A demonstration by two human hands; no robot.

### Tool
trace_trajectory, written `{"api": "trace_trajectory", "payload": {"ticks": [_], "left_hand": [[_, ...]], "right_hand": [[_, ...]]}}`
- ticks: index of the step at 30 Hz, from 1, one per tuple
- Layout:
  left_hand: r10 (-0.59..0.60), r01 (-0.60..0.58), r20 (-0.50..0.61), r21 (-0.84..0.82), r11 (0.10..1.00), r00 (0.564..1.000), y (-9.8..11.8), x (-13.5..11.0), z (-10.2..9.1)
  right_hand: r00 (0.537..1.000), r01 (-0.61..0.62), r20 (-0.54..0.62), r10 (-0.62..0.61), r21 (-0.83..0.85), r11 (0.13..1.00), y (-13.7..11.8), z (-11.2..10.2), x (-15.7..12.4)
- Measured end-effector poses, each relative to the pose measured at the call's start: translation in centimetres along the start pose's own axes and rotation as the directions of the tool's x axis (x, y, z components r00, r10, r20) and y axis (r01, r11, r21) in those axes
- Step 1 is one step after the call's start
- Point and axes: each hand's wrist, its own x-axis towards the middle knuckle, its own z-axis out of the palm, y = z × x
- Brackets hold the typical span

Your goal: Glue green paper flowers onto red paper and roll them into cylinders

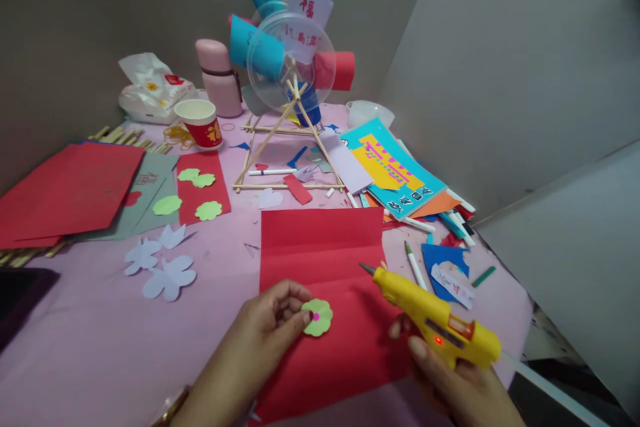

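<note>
Between the thumb and fingers of my left hand [277, 320] is a light green paper flower [324, 322] with a pink centre, held over a creased sheet of red paper [323, 240]. My right hand [445, 374] is wrapped round the handle of a yellow hot glue gun [425, 300]. Its metal nozzle points up and left above the red sheet, and a small red light glows on its side. A white glue stick [550, 387] sticks out of the gun's back end. The gun's tip is apart from the flower.
White paper flowers [170, 278] and green flowers [209, 211] lie to the left. Behind stands a stick-framed wheel [291, 64] with coloured paper cups. A paper cup [203, 130], pink bottle [220, 80] and tissue pack [153, 94] stand back left; a blue booklet [425, 190] and markers lie right.
</note>
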Motion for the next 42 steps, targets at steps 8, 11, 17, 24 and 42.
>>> {"api": "trace_trajectory", "payload": {"ticks": [8,11,17,24,42], "left_hand": [[0.067,-0.063,-0.008,0.243,0.968,0.998,0.4,0.0,1.0],[0.057,-0.053,-0.009,0.277,0.959,0.998,0.3,0.2,1.1],[0.05,-0.041,-0.026,0.288,0.957,0.998,-0.3,0.4,1.3],[0.146,-0.1,-0.067,0.46,0.882,0.987,-0.1,0.2,1.4],[0.711,-0.439,0.385,0.89,-0.119,0.588,-3.6,-3.9,2.0]], "right_hand": [[0.985,-0.025,0.171,-0.033,0.328,0.945,2.3,1.2,2.1],[0.979,-0.015,0.197,-0.046,0.295,0.955,2.8,1.4,2.1],[0.975,-0.035,0.223,-0.023,0.254,0.967,2.8,1.1,2.1],[0.971,-0.044,0.237,-0.013,0.235,0.971,2.8,1.0,2.3],[0.987,-0.031,0.159,-0.019,0.307,0.951,2.9,1.4,1.6]]}}
